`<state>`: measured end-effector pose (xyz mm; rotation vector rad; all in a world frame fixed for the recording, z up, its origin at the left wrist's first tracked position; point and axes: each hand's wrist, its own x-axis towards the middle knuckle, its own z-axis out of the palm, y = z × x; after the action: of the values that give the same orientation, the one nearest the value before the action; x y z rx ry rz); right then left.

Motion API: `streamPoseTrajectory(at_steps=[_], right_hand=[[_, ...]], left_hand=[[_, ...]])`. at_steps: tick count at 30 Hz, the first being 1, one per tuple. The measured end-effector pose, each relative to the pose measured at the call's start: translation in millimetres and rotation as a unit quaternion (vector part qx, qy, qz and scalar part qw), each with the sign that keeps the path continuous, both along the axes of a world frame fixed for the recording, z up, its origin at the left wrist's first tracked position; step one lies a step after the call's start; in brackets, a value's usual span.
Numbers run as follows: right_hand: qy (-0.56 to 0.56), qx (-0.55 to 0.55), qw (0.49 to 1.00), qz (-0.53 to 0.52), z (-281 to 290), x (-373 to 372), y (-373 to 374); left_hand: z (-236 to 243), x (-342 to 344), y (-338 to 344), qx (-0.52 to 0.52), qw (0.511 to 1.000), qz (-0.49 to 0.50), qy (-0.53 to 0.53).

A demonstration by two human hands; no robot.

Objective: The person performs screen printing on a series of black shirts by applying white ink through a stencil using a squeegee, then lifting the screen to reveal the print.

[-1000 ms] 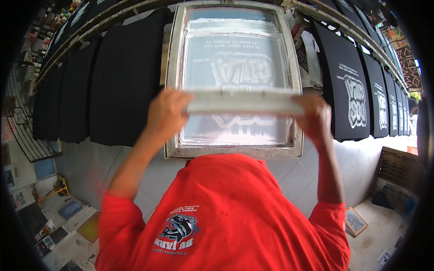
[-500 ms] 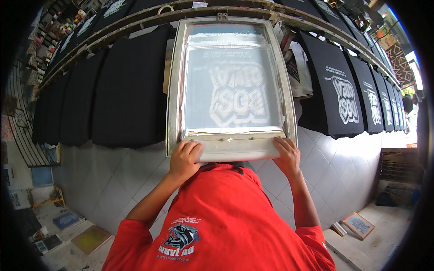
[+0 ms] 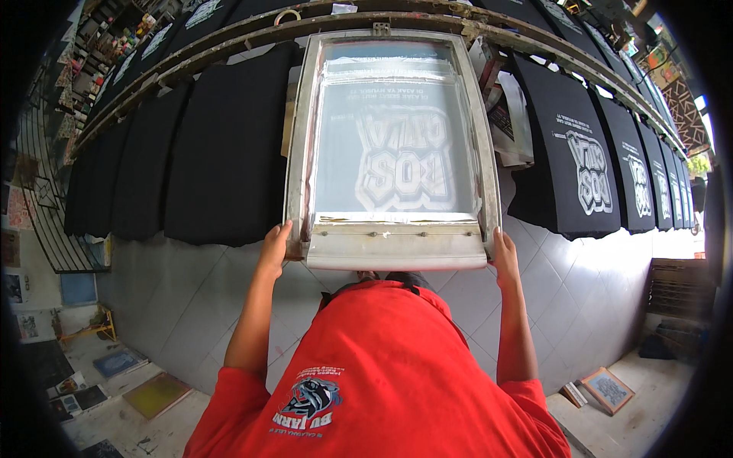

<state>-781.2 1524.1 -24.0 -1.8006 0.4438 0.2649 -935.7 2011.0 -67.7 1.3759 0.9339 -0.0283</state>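
Observation:
A screen printing frame [image 3: 298, 168] lies in front of me, its pale mesh [image 3: 336, 137] showing a large blocky white design. Across its near end rests a wide squeegee [image 3: 427, 248], along a line of white ink. My left hand [image 3: 276, 250] is closed on the frame's near left corner, fingers partly hidden beneath the edge. At the near right corner my right hand [image 3: 504, 256] grips the other side in the same way. Neither hand touches the squeegee.
Black shirts on boards line both sides: a plain shirt [image 3: 221, 145] at left, a printed shirt [image 3: 569, 145] at right. A long rail [image 3: 244, 38] runs behind the frame. Other small screens, one orange-edged [image 3: 608, 389], lie low at the sides. Grey tiled floor [image 3: 183, 305] lies below.
Both my hands have left the squeegee's ends and moved outward onto the frame's near corners. The squeegee stays at the near end. The view has shifted slightly.

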Motion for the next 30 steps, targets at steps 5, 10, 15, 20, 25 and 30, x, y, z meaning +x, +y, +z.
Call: streamPoseTrajectory(at_steps=[5, 10, 15, 20, 25, 30], right_hand=[[0.026, 0.0, 1.0, 0.016, -19, 6, -19], [0.045, 0.038, 0.998, -0.016, 16, 14, -7], [-0.07, -0.127, 0.988, 0.06, 16, 18, -9], [-0.093, -0.213, 0.969, 0.086, 25, -1, 5], [-0.105, -0.138, 0.982, 0.077, 52, -38, 92], [-0.122, -0.07, 0.985, 0.1, 45, -79, 226]], left_hand=[[41, 20, -34, 0.21, 0.976, -0.052, -0.003], [54, 18, -35, 0.194, 0.98, -0.01, -0.047], [61, 21, -32, 0.294, 0.955, -0.037, 0.019], [52, -5, -18, 0.321, 0.947, -0.011, -0.009], [63, -51, 70, 0.344, 0.937, 0.051, -0.008], [51, -132, 231, 0.322, 0.945, 0.059, 0.016]])
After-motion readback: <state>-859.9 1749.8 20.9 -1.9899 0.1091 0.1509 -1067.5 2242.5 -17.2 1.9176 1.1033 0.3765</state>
